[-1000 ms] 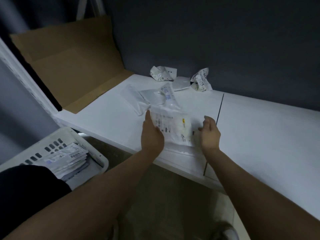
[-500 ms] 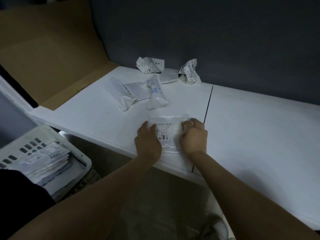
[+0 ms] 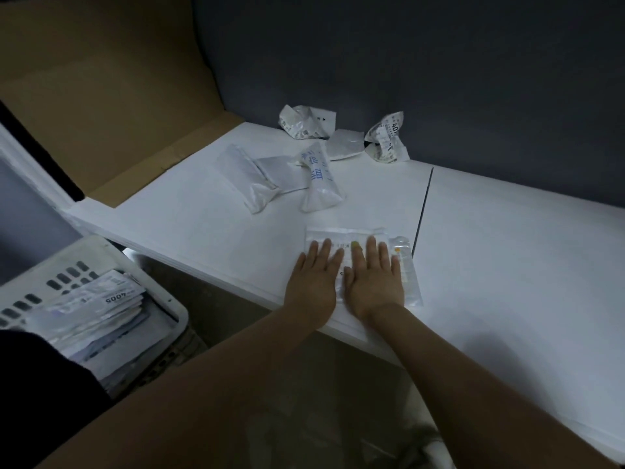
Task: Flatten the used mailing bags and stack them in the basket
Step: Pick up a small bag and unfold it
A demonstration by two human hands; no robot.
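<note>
**Both palms down, squashing the bag flat**

The left hand and right hand lie side by side, fingers straight and a bit spread, palms down on the mailing bag. Neither hand grips anything; they just press. The bag sits right under them at the near edge of the white table. Its far edge pokes out past the fingertips, and its right end sticks out beside the right hand, close to the seam in the tabletop.

To do this bit well, the person probably wants to sweep the palms outward from the middle toward the open end, so trapped air gets pushed out instead of bunching up. The right end looks a little puffy and wrinkled, so it likely needs a pass too. The bag is also close to the table edge, so a push toward the body could slide it off.

Farther back, the rolled bags lie mid-table, and the crumpled bags wait by the dark wall, well apart from the hands. The basket sits lower left, below the table, with a stack of flattened bags in it. A cardboard sheet leans at far left.
</note>
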